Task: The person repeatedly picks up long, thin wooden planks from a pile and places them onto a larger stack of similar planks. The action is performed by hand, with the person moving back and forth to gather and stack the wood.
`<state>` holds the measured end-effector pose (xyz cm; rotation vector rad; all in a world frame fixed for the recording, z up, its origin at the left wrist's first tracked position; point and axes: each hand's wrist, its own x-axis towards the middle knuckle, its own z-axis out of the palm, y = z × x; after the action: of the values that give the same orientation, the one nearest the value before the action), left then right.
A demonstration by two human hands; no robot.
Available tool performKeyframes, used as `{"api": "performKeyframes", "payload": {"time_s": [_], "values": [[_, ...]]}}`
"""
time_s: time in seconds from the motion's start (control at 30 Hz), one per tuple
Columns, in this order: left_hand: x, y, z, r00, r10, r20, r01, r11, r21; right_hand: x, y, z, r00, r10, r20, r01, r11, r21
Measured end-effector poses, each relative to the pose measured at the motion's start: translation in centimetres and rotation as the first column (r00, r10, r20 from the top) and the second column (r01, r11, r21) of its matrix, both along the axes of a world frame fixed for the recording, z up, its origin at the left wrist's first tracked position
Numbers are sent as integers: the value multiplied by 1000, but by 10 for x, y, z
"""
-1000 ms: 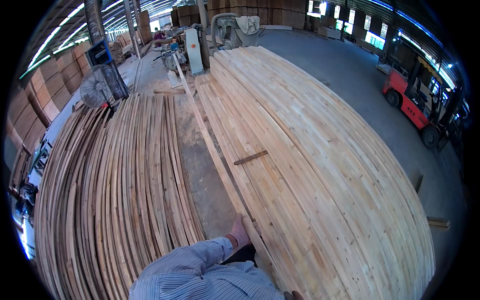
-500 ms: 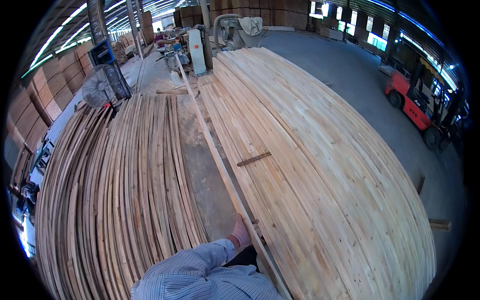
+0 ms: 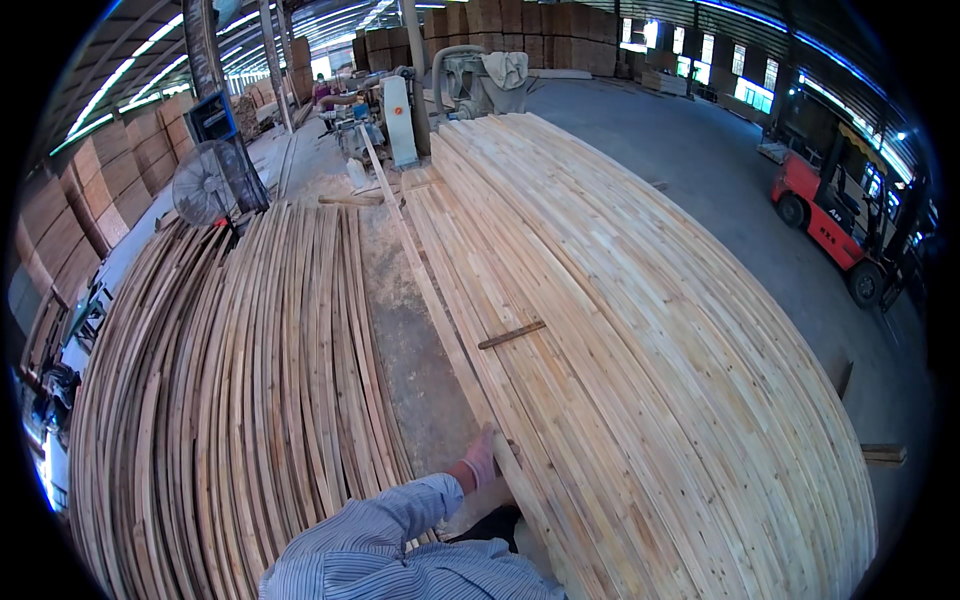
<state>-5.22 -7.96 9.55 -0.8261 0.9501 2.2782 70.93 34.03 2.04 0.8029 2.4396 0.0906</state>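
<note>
Left grip [image 3: 482,458] clasped round long wooden strip [image 3: 457,350], which I see running ahead toward machine [image 3: 398,122]; pale boards [image 3: 650,360] right of grip, darker strips [image 3: 270,350] left (right grip: can't tell, outside my view).

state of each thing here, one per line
Long board: held
Left hand: closed around that board
Right hand: out of view
Pale boards: stacked flat
Stick: lying across the pale boards
Rough strips: laid side by side
Fan: upright, spin unclear
Cloth: draped over a machine
Forklift: standing on the floor
</note>
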Motion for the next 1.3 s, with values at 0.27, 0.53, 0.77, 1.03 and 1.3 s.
{"api": "performKeyframes", "payload": {"time_s": [0.27, 0.53, 0.77, 1.03, 1.3], "values": [[-69, -28, 12, 997, -36, -70, 41, 996, 78, -21, -11, 99, 809, -587, 28, 588, 807, -60], [-140, -68, 14, 973, -115, -199, 118, 993, 4, -143, -50, 138, 887, -459, 46, 458, 888, 33], [-41, -21, -40, 819, -535, -209, 551, 834, 27, -235, -62, 101, 735, -670, -102, 656, 741, -141], [125, 65, -134, 371, -928, -32, 911, 357, 207, -408, -161, 153, 878, -224, -423, 136, 964, -228], [101, 83, -89, 780, -613, 124, 615, 788, 28, -537, -192, 101, 833, -392, -389, 107, 806, -583]]}}
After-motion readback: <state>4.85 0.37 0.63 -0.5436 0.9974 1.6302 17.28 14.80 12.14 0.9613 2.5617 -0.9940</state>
